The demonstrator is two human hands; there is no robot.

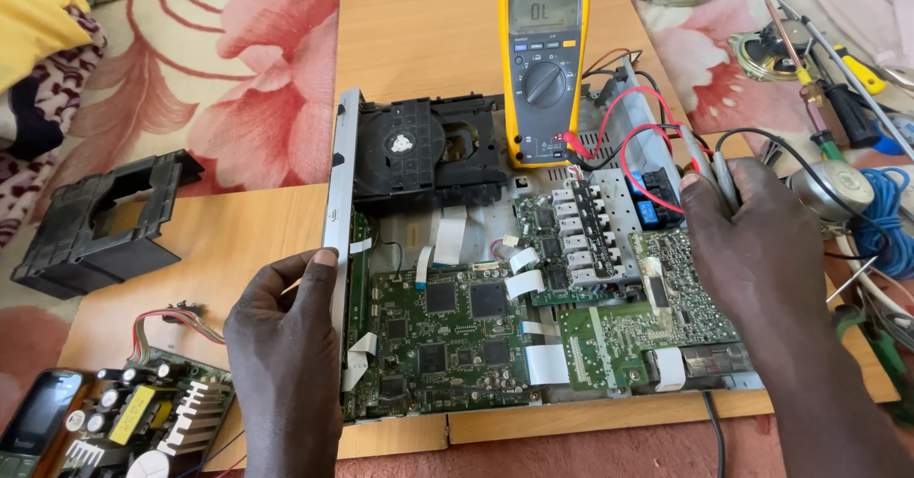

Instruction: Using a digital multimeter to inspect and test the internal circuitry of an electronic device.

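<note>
The left hand (286,345) is at about 7 o'clock of the picture. Its fingers are bent around the silver front edge (340,183) of an opened disc player chassis (590,394), and the thumb touches this edge, so the hand grips the frame from the side. The chassis lies in the middle of the wooden worktop (419,30). Inside it there is a green main circuit board (447,330) with black chips and white flat ribbon cables, a black disc drive (424,149) at 11 o'clock from the board, and a smaller green board (681,292) at 3 o'clock.

The right hand (757,249) is at 3 o'clock. Its fingers are closed around two thin grey test probes (712,166), which stick out above the hand. Red and black leads (636,121) go from there to a yellow multimeter (544,69), which lies at 12 o'clock, partly on the drive.

At 9 o'clock an empty black plastic frame (95,226) lies on the worktop edge. At 7 o'clock, near the left hand, is another circuit board with capacitors (157,416), and a dark mobile phone (38,421) just beside it. At 2 o'clock, on the flowered cloth (238,88), lie screwdrivers (838,88), a small speaker (762,56) and a blue coiled cord (885,216).
</note>
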